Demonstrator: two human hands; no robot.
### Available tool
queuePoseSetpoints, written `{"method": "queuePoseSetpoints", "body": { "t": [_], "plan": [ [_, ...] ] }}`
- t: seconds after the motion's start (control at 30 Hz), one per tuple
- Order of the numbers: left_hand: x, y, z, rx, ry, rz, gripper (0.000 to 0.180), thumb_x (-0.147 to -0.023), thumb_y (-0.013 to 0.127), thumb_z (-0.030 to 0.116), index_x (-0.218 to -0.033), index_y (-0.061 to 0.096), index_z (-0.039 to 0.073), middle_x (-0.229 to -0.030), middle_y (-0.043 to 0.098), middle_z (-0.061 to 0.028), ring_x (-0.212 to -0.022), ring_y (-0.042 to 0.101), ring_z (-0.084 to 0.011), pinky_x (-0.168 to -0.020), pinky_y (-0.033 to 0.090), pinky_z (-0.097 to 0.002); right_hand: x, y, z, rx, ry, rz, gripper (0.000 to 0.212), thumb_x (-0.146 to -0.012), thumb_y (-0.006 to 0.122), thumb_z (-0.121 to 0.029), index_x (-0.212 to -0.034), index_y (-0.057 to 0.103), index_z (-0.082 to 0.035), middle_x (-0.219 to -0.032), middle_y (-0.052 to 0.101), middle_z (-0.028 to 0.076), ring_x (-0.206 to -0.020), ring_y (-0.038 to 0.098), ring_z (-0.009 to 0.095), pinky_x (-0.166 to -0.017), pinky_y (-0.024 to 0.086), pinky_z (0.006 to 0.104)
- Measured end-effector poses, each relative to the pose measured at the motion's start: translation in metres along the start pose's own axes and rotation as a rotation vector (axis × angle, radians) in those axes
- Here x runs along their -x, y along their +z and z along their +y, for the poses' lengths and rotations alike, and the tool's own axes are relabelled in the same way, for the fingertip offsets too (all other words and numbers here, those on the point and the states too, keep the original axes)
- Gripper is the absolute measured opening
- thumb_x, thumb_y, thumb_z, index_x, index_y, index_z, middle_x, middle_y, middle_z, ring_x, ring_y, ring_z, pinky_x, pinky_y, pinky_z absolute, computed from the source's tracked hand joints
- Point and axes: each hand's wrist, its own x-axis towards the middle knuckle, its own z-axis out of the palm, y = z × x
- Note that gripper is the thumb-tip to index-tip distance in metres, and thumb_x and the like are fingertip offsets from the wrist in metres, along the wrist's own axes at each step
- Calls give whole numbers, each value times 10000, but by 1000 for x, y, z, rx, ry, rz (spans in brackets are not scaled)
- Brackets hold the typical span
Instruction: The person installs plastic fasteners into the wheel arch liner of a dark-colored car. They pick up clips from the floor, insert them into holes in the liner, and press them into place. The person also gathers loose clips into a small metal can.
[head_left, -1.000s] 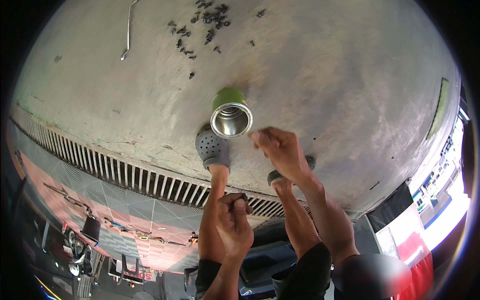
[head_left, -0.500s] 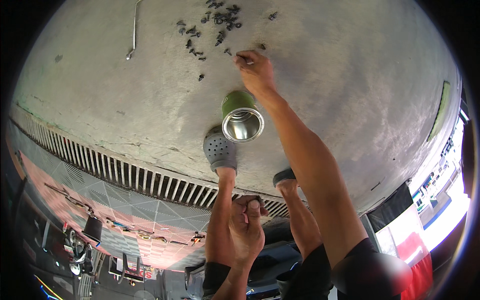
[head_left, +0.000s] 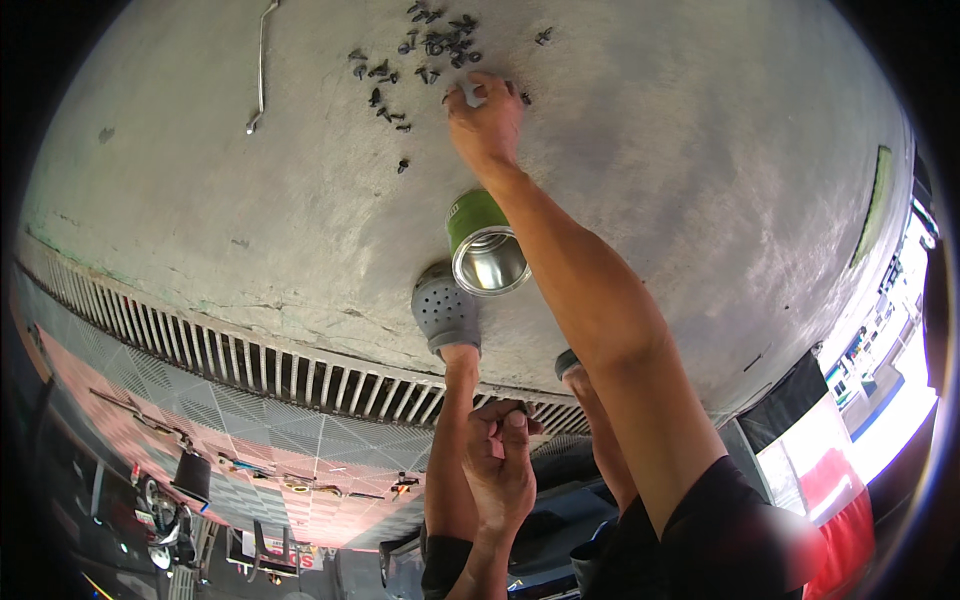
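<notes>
A loose pile of small black screws with wide heads (head_left: 437, 43) lies on the concrete floor at the top middle. My right hand (head_left: 486, 118) reaches down at the near edge of the pile. Its thumb and forefinger are apart, with bare floor showing between them. One stray screw (head_left: 526, 99) lies just right of those fingers, and another (head_left: 403, 166) sits apart to the left. Closer in, my left hand (head_left: 500, 455) is held up with curled fingers, its thumb pressed on something small and dark. A green can (head_left: 476, 215), its shiny metal mouth towards me, stands between the hands.
Beside the can is my foot in a grey clog (head_left: 445, 305). A long metal wrench (head_left: 262, 75) lies at the upper left. A slatted drain grate (head_left: 255, 360) crosses the floor, with tools (head_left: 295, 476) on red and grey tiles beyond it.
My right hand has moved left and farther out towards the pile, and its fingers have spread. A few screws by it have shifted. My left hand remains closed.
</notes>
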Motion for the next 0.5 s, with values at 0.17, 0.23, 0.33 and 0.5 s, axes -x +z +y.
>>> {"method": "queuePoseSetpoints", "body": {
  "t": [0.17,0.23,0.33,0.5],
  "plan": [
    [3,3,-5,2,-22,-26,134,-1092,613,125,-1141,601,1,-1041,699,-84,-876,676,-142,-816,580,-305,-20,-19,18,57,-103,95,473,-905,721,-232,-1348,689,-72,-1294,644,234,-1235,554,418,-1098,435,519],
    [3,3,-6,-1,-27,-27,140,-1091,618,131,-1141,601,1,-1042,699,-81,-880,670,-139,-820,582,-303,-24,-25,15,119,-160,20,496,-922,710,-242,-1395,674,-93,-1305,639,216,-1252,544,411,-1111,427,518],
    [2,4,-6,6,-20,-30,150,-1091,623,141,-1142,602,1,-1043,698,-79,-884,664,-135,-825,583,-297,-25,-30,11,185,-227,-112,512,-956,698,-275,-1446,655,-134,-1332,624,190,-1285,527,396,-1140,411,515],
    [0,3,-6,-16,-36,-30,148,-1095,618,144,-1140,601,4,-1049,699,-77,-886,659,-126,-835,584,-290,-13,-28,9,226,-291,-142,557,-916,706,-233,-1465,638,-171,-1467,575,184,-1314,524,442,-1127,420,547]
  ]
}}
